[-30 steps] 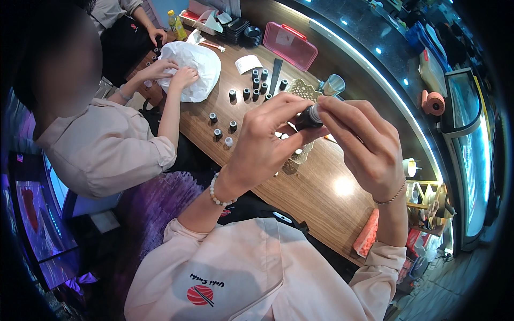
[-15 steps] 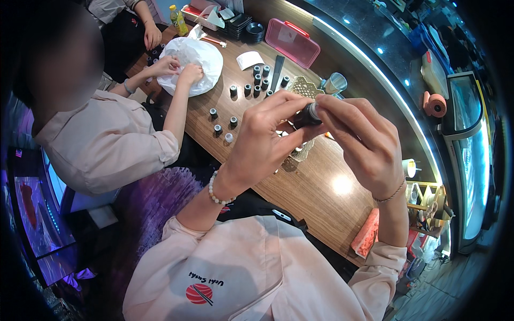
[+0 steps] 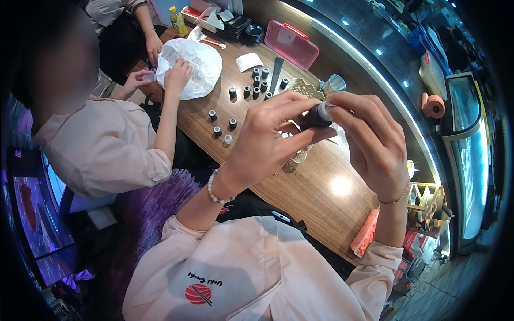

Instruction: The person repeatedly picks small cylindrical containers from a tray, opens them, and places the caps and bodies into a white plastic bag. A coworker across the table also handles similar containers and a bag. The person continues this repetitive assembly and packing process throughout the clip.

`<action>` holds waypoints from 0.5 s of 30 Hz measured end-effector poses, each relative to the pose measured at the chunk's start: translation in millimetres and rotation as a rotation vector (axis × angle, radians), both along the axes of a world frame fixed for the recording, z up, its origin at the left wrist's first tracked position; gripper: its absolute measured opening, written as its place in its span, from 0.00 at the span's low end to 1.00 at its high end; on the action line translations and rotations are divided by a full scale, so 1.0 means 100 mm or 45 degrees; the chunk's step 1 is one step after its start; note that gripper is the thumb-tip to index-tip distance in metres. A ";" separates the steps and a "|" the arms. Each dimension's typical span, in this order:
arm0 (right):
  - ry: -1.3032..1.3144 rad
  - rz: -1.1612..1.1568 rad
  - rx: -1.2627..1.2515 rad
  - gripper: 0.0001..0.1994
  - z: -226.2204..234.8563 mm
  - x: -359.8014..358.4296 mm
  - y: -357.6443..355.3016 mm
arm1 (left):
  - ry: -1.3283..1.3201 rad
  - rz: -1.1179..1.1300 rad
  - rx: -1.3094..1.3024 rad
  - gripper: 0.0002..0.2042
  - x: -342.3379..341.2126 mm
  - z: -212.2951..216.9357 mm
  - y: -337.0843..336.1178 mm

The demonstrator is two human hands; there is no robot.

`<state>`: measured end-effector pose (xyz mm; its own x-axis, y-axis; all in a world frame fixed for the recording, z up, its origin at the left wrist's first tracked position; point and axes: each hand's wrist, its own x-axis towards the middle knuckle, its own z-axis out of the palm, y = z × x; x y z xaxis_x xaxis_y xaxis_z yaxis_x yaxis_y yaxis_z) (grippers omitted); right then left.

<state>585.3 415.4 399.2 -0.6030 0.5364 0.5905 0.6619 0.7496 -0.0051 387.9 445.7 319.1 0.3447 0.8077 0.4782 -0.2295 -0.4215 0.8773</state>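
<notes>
In front of my chest, above the table, my left hand [image 3: 261, 131] grips a small black bottle [image 3: 310, 119] between thumb and fingers. The bottle is tilted, and its pale, clear-looking top [image 3: 324, 110] points to the right. My right hand [image 3: 375, 142] pinches that top with its fingertips, which partly cover it. Beyond my left hand stand several like black bottles [image 3: 257, 81] with light tops, some grouped, others spread out to the left. A small white bottle or cap [image 3: 228, 139] stands at the near end of these. A patterned gold tray [image 3: 304, 88] is partly hidden behind my hands.
A co-worker at left has hands at a white plastic bag [image 3: 213, 64]; another person's hand [image 3: 153, 48] is beyond. Farther back are a yellow bottle [image 3: 178, 21], black dishes [image 3: 254, 33] and a pink-lidded box [image 3: 292, 44]. A clear cup [image 3: 334, 83] and a red-orange container [image 3: 365, 234] are also on the table.
My right hand has shifted slightly right, and more of the bottle's pale top shows. The co-worker's one hand has moved to the bag's left edge with a small clear thing; the other has lifted.
</notes>
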 end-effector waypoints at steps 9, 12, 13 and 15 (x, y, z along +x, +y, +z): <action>0.158 -0.021 -0.082 0.12 0.21 0.01 -0.02 | -0.048 -0.136 -0.141 0.19 0.00 0.24 0.02; 0.223 -0.038 -0.135 0.11 0.28 0.05 -0.02 | -0.114 -0.189 -0.169 0.18 -0.02 0.34 0.04; 0.240 -0.037 -0.142 0.11 0.29 0.05 -0.02 | -0.123 -0.207 -0.174 0.18 -0.04 0.38 0.04; 0.268 -0.025 -0.146 0.11 0.33 0.06 -0.01 | -0.149 -0.246 -0.207 0.17 -0.06 0.46 0.05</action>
<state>591.1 414.5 431.9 -0.4619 0.6174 0.6368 0.6517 0.7233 -0.2285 381.9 450.3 365.5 0.4501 0.8017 0.3933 -0.3954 -0.2160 0.8928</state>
